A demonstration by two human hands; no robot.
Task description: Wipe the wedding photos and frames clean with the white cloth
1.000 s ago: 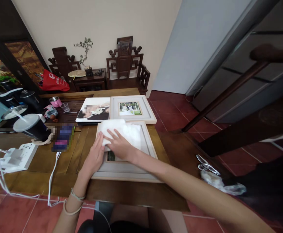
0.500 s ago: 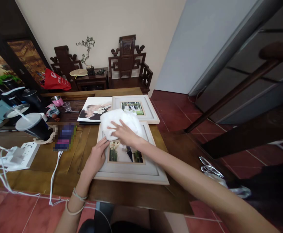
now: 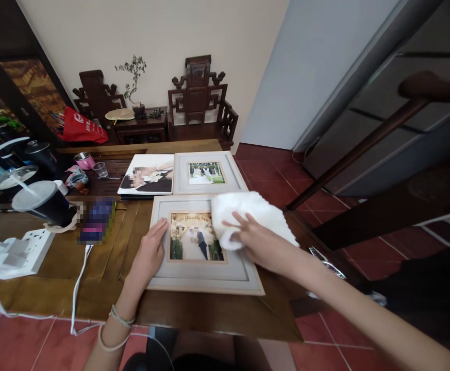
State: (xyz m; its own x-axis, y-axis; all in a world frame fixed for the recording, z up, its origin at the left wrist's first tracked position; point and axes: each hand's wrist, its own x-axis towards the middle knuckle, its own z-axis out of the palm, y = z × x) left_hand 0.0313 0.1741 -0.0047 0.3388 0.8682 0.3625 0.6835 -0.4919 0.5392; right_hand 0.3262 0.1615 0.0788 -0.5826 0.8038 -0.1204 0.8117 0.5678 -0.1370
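The left hand (image 3: 151, 250) lies open and flat along the left border of the picture frame (image 3: 201, 273), a sound brace; the right hand (image 3: 255, 239) spreads over a white cloth (image 3: 265, 214), its grip unclear. Light, even strokes probably suit wiping best. The frame lies lower centre on the desk (image 3: 112, 288), pale-rimmed, grey-matted around a wedding photo (image 3: 188, 239).

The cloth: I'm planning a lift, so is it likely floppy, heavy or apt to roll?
The cloth is probably floppy, as it looks rumpled under the right hand. It seems light for its size, judging by its fluffy look. Rolling looks unlikely, since it spreads past the edge of the front frame.
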